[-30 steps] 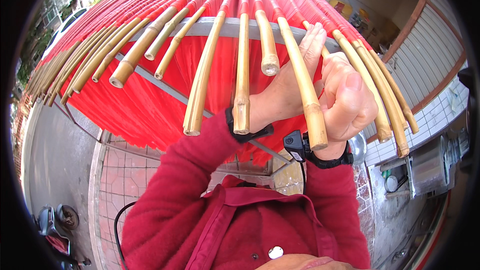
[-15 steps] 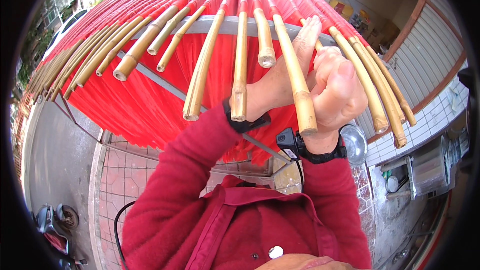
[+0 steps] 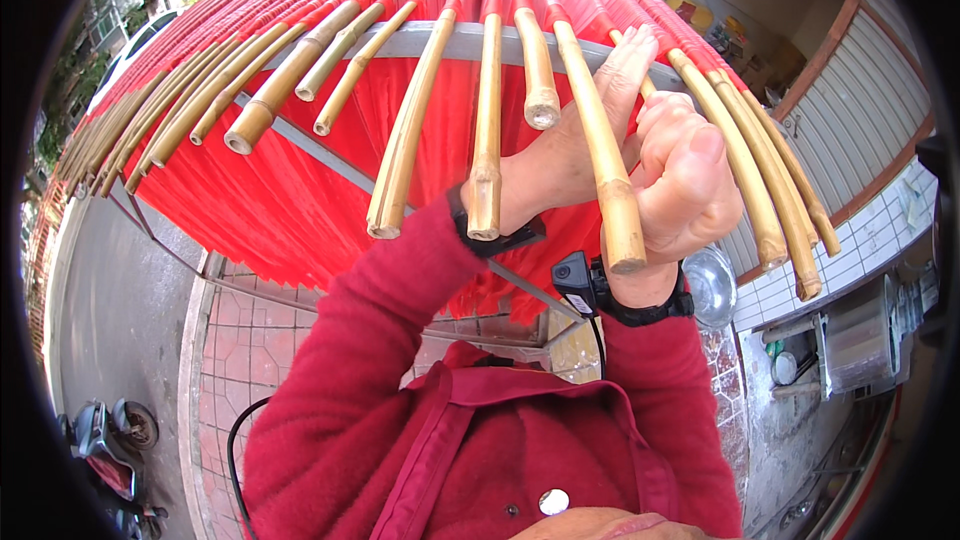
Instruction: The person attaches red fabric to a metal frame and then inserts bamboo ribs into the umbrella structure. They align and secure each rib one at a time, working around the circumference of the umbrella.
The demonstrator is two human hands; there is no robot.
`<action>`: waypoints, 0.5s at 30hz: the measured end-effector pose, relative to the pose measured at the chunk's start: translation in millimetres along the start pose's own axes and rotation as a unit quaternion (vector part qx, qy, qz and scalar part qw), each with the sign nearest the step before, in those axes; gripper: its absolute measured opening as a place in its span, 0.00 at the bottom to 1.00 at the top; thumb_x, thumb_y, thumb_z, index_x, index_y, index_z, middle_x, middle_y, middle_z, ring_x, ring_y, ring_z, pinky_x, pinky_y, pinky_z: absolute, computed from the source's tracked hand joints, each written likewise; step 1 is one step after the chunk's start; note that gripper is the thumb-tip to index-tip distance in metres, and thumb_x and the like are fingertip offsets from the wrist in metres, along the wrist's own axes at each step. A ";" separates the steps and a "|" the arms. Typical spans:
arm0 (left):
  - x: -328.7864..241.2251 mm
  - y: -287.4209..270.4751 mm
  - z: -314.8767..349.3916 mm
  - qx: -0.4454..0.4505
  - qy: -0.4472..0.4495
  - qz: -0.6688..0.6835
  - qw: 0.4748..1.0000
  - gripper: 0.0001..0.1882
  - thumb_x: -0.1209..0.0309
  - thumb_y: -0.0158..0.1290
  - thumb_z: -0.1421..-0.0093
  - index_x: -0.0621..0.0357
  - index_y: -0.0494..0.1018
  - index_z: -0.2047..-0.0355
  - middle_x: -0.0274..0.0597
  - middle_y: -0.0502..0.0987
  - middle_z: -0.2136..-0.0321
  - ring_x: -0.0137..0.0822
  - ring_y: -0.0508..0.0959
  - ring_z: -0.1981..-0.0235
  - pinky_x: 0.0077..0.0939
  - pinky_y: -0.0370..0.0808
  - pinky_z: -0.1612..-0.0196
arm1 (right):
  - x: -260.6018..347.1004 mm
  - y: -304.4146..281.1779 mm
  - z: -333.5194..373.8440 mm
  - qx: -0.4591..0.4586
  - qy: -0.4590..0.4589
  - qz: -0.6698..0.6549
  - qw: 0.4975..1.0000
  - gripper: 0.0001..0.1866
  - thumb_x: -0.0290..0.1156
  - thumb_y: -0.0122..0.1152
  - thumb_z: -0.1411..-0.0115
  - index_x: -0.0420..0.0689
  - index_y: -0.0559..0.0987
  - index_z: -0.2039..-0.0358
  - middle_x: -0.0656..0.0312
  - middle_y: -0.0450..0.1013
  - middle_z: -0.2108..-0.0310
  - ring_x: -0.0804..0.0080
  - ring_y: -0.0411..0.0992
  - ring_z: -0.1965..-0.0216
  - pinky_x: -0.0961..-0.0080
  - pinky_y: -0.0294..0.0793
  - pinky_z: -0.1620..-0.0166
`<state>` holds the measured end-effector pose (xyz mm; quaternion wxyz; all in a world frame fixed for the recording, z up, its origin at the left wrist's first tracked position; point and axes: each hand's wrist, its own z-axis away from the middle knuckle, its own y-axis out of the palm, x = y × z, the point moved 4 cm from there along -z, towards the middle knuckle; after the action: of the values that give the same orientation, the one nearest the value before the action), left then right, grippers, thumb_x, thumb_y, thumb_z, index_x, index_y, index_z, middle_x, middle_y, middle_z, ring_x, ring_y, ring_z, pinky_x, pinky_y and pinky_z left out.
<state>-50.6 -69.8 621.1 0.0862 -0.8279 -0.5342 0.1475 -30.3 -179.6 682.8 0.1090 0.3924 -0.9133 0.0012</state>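
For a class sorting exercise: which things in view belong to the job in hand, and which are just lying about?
Belong to the job:
- bamboo poles
- red hanging material
- grey metal rail beneath the poles
- left hand and right hand, among the poles

Apparently just about:
- scooter at lower left
- shiny round basin

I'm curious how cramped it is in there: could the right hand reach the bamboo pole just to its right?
Probably yes: the right hand is close beside that bamboo pole, with nothing visible between them. It seems curled around a thinner pole, though, so it would likely have to let go first.
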 end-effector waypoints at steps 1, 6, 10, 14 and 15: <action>0.4 1.1 0.9 0.001 -0.008 0.008 1.000 0.45 0.78 0.60 0.42 0.73 0.47 0.29 0.72 0.56 0.33 0.69 0.59 0.30 0.57 0.58 0.28 | -0.2 0.2 0.6 -0.004 0.002 -0.003 1.000 0.23 0.35 0.42 0.28 0.45 0.61 0.84 0.67 0.56 0.85 0.77 0.54 0.81 0.70 0.60 0.69; 5.3 6.3 -2.9 -0.017 0.010 -0.016 1.000 0.44 0.79 0.59 0.41 0.72 0.47 0.29 0.70 0.59 0.36 0.65 0.63 0.33 0.53 0.62 0.30 | 1.7 2.3 -0.2 -0.032 0.009 -0.009 0.999 0.24 0.35 0.42 0.28 0.45 0.62 0.84 0.67 0.57 0.85 0.76 0.54 0.81 0.70 0.61 0.69; 1.3 3.8 -7.1 -0.036 0.004 -0.083 0.996 0.37 0.76 0.50 0.31 0.65 0.48 0.26 0.48 0.72 0.47 0.44 0.75 0.44 0.38 0.67 0.35 | 4.6 1.3 -6.3 -0.047 0.045 0.001 0.998 0.25 0.36 0.42 0.27 0.44 0.61 0.84 0.66 0.56 0.85 0.76 0.54 0.81 0.72 0.61 0.69; -2.5 -1.8 -19.9 -0.023 -0.015 -0.063 0.998 0.37 0.74 0.55 0.32 0.70 0.51 0.28 0.55 0.72 0.42 0.50 0.74 0.40 0.41 0.66 0.33 | 5.5 -4.1 -20.1 -0.049 0.042 0.018 0.998 0.25 0.38 0.42 0.26 0.46 0.58 0.83 0.67 0.55 0.86 0.78 0.54 0.81 0.73 0.62 0.69; -4.2 -1.6 -24.5 -0.026 -0.002 -0.079 0.997 0.38 0.73 0.56 0.33 0.71 0.52 0.28 0.57 0.72 0.40 0.52 0.74 0.39 0.42 0.66 0.33 | 4.3 -6.2 -23.3 -0.052 0.046 0.021 0.997 0.25 0.38 0.42 0.26 0.46 0.58 0.83 0.67 0.55 0.86 0.78 0.54 0.81 0.73 0.62 0.69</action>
<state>-45.4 -72.6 645.4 0.0746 -0.7846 -0.6020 0.1283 -24.2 -184.9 705.9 0.1709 0.3663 -0.9143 -0.0254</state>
